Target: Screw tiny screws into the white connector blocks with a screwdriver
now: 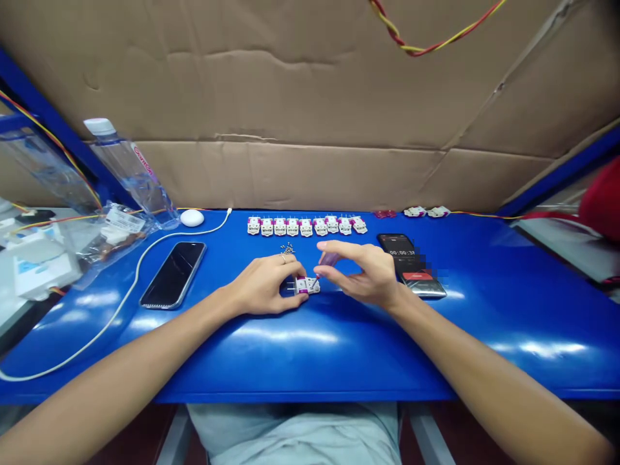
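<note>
Head view, and from here I read my left hand (264, 284) as closed on a small white-and-magenta module (307, 285), pinching it against the bench between thumb and fingers. My right hand (361, 274) grasps a purple-handled screwdriver (329, 259) by its handle, with the tip at the module's top. Under them lies the glossy blue bench (290, 368), its front edge nearest me.

As for progress, the feed shows one module in hand, nine similar ones (305, 227) lined up in a row beyond it, and a small heap of screws (287, 248) between the row and my left hand. I cannot tell from here which modules are fastened.

To the left lie a black phone (173, 274) and a white cable (130, 284) running to a round white puck (192, 217). To the right, a second phone (400, 252) shows a timer, partly blurred, beside a silver device (423, 289). Farther left stand a clear plastic bottle (130, 174) and plastic packets (111, 236). Two more modules (426, 211) sit at the far edge, wired in. Behind everything rises a cardboard wall (290, 77), with a red-and-yellow wire (426, 39) across it.
</note>
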{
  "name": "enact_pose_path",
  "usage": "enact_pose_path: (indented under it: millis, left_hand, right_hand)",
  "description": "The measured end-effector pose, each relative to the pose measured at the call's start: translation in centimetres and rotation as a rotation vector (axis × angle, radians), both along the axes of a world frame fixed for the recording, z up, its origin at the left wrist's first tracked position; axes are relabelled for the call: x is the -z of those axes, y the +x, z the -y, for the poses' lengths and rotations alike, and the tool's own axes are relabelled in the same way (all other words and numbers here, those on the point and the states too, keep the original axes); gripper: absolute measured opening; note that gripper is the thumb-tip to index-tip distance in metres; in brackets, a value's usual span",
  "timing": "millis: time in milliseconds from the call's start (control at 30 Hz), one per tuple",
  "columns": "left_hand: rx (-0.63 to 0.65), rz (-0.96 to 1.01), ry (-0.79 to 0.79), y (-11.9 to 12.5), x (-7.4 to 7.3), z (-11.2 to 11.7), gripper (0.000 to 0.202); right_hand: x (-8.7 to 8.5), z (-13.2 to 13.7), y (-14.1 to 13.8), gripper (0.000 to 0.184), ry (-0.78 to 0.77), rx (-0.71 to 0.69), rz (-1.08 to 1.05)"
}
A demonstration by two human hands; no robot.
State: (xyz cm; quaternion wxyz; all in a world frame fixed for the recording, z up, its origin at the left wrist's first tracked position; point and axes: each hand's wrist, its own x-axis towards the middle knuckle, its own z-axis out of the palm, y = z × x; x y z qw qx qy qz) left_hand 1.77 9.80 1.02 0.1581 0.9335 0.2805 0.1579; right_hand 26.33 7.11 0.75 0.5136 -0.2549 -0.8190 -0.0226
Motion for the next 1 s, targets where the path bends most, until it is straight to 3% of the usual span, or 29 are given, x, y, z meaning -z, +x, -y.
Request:
enact_pose_path:
  millis: [133, 300, 433, 1000]
  left_hand:
    - [0.02, 0.008, -0.018, -0.04, 0.09, -0.11, 0.028]
    - [0.028, 0.011, -0.027, -0.08, 0.07, -0.23, 0.025]
    - [0.044, -0.019, 0.017, -0.09, -0.05, -0.28, 0.026]
    - [0.051, -0.051, 0.016, -0.03, -0.18, -0.18, 0.026]
  right_hand:
    - [-0.28, 0.05, -0.24, 0.047, -0.013, -0.067, 0.046]
    - [-0.34, 0.08, -0.43, 0.058, 0.087, -0.065, 0.021]
    - [-0.02, 0.06, -0.37, 0.057, 0.037, -0.118, 0.052]
    - [-0.09, 0.29, -0.29, 0.058, 0.08, -0.048, -0.021]
